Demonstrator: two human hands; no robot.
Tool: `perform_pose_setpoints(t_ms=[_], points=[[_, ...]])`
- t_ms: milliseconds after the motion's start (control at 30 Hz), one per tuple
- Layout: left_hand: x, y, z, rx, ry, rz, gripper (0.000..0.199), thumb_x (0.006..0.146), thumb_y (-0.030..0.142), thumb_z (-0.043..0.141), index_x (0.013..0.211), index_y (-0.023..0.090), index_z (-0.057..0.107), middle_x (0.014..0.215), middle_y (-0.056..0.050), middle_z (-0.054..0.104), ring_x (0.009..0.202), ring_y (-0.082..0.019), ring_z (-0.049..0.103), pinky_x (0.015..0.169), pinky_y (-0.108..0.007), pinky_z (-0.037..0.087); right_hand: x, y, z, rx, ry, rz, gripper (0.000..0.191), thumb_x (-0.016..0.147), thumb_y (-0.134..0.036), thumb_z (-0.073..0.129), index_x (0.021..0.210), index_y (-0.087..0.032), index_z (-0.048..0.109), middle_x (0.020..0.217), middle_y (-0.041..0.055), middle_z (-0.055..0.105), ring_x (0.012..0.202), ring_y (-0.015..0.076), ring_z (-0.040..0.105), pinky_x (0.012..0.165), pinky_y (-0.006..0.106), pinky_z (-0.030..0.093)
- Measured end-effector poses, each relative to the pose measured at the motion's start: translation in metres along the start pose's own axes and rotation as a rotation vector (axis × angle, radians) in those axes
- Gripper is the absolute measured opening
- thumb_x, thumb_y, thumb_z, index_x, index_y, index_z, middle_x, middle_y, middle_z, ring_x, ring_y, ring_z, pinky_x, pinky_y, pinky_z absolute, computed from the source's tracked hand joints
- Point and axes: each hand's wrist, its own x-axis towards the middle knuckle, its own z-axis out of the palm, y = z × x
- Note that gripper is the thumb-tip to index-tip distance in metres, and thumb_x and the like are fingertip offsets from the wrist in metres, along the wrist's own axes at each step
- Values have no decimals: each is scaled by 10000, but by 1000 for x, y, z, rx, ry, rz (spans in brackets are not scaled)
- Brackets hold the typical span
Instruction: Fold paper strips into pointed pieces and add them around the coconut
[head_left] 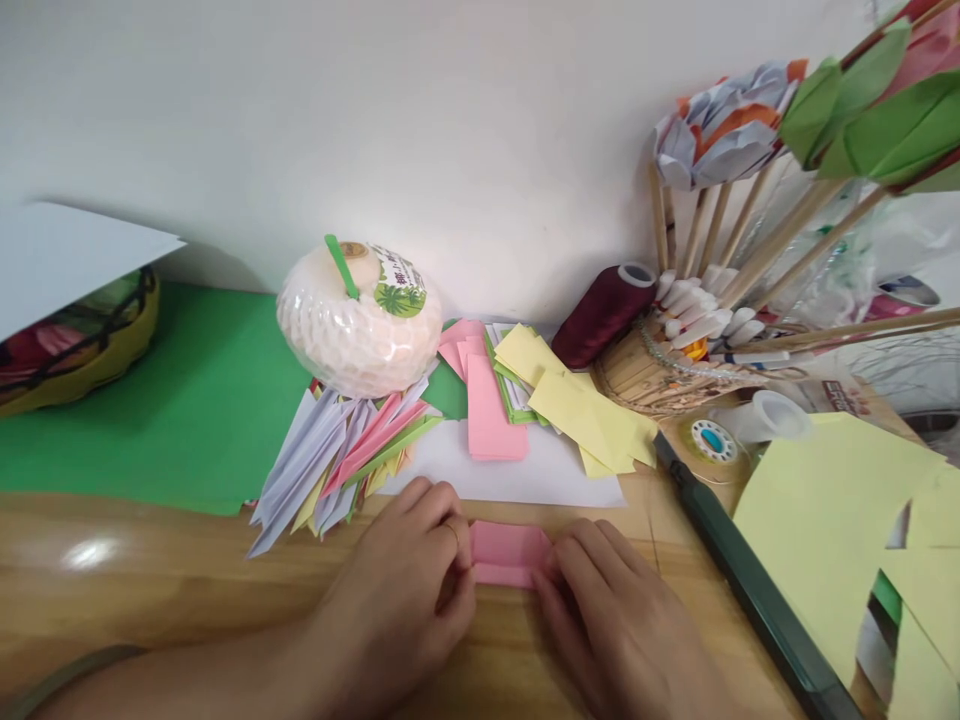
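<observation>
A small pink strip of paper (511, 552), folded along its long edges, lies between my two hands at the front of the wooden table. My left hand (420, 570) pinches its left end; a thin ring is on one finger. At the right end, my right hand (607, 600) is closed with thumb and fingers on the paper. Just beyond are flat pink paper slips (496, 415), yellow slips (585, 410) and a white sheet (517, 485). Folded paper pieces in white, pink, green and yellow (345, 460) are heaped to the left.
A wrapped white coconut (360, 330) stands at the back on a green sheet (202, 390). A maroon thread spool (604, 315) leans by a basket (652, 370) with sticks and paper flowers (727, 130). A dark utility knife (750, 570) and yellow paper (825, 510) lie right.
</observation>
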Motion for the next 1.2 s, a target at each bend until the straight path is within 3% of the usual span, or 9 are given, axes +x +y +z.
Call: perform_pose_setpoints(t_ms=[300, 667, 767, 867, 1000, 1200], points=[[2, 4, 0, 99, -80, -49, 158, 714, 24, 424, 681, 178, 444, 779, -32, 488, 756, -190, 461, 629, -314, 396, 1, 0, 0, -48, -25, -30, 219, 898, -100, 369, 734, -202, 472, 688, 45, 520, 630, 210, 485, 556, 321, 404], [-2, 1, 1, 115, -18, -54, 131, 785, 77, 371, 734, 184, 428, 850, -51, 448, 768, -209, 415, 635, -353, 379, 2, 15, -4, 105, -97, 23, 160, 919, -202, 436, 761, -198, 467, 749, 41, 527, 662, 188, 488, 566, 290, 391], [-4, -2, 6, 89, 2, -49, 168, 813, 74, 355, 739, 185, 458, 873, -48, 448, 790, -204, 416, 644, -334, 370, 6, 20, -10, 122, -92, -57, 165, 931, -186, 422, 806, -192, 528, 761, 30, 530, 649, 163, 476, 563, 268, 358], [-5, -4, 8, 137, 21, 27, 198, 828, 85, 384, 719, 187, 514, 848, -35, 468, 788, -195, 425, 643, -316, 353, 9, 24, -15, 116, -75, -230, 225, 963, -182, 391, 879, -210, 598, 732, 7, 522, 656, 150, 466, 590, 277, 327], [-7, -6, 4, 286, 61, 17, 185, 848, 307, 593, 706, 196, 555, 728, -1, 497, 703, -173, 429, 623, -292, 348, 10, 27, -22, 130, -119, -387, 312, 999, -185, 314, 967, -190, 625, 729, 14, 558, 679, 156, 471, 612, 306, 311], [-7, -13, -3, 405, 183, 446, 274, 978, 207, 430, 774, 216, 613, 750, 37, 608, 798, -163, 475, 719, -319, 318, 12, 30, -37, 154, -291, -405, 319, 963, -151, 310, 1075, -178, 607, 804, 51, 615, 724, 188, 492, 634, 335, 343]])
